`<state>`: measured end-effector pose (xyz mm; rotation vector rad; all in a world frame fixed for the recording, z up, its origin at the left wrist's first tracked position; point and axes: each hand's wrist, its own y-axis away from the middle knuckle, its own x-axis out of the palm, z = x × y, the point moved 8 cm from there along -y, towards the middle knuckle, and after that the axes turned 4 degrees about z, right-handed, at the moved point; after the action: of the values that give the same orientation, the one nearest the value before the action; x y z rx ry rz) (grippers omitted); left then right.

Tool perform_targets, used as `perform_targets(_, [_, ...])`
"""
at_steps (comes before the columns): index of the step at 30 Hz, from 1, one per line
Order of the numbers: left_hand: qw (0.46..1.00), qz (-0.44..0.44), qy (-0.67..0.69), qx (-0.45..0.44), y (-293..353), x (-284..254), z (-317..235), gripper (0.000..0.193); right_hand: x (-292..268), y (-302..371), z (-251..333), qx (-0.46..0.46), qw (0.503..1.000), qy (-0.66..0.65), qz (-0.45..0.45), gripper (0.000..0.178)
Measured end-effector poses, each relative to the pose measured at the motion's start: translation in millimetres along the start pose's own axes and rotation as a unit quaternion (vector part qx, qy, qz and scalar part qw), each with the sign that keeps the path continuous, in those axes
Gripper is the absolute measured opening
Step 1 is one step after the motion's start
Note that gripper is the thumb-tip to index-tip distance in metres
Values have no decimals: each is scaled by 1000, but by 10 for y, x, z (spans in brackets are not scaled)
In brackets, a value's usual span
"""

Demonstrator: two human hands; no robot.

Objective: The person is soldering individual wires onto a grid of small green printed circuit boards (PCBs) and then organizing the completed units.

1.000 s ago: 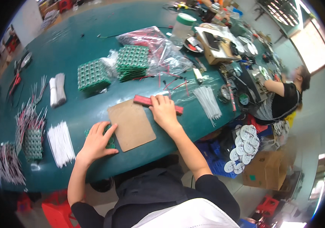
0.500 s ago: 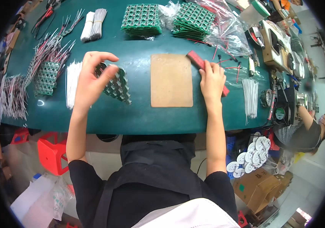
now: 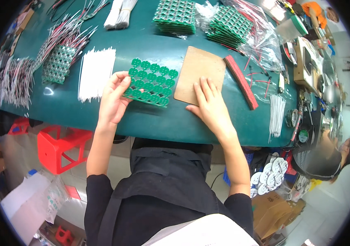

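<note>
My left hand (image 3: 115,95) grips the left edge of a green circuit board panel (image 3: 152,83) made of joined round boards, its thumb on top. The panel is tilted up off the table. My right hand (image 3: 211,107) lies flat, fingers stretched, on the near part of a tan rectangular board (image 3: 199,65). To the right of that board, apart from my hand, rests a long red bar (image 3: 241,82). A bundle of white wires (image 3: 97,74) lies just left of my left hand.
Two stacks of green panels (image 3: 175,16) stand at the back beside a clear plastic bag (image 3: 263,45). Wired panels (image 3: 59,63) and loose wires fill the left. More white wires (image 3: 277,115) lie right. A red stool (image 3: 62,149) stands below the table; another person (image 3: 326,160) is at the right.
My left hand has taken hold of the panel and turned its green round side up. My right hand has let go of the red bar and moved onto the tan board, which is now slanted.
</note>
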<state>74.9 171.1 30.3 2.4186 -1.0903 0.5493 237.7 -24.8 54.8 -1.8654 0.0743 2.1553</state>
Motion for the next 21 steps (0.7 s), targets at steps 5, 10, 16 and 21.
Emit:
perform_targets(5, [1000, -2, 0, 6, 196, 19, 7, 18, -71, -32, 76, -85, 993, 85, 18, 53])
perform_targets(10, [999, -25, 28, 6, 402, -54, 17, 14, -616, -12, 168, -198, 952, 165, -164, 31])
perform_targets(16, [998, 3, 40, -46, 266, 87, 230, 15, -1219, -11, -330, 6, 972, 59, -227, 39])
perform_targets(21, [998, 12, 7, -56, 133, 210, 377, 18, -1862, 122, -670, 99, 919, -1, -382, 25])
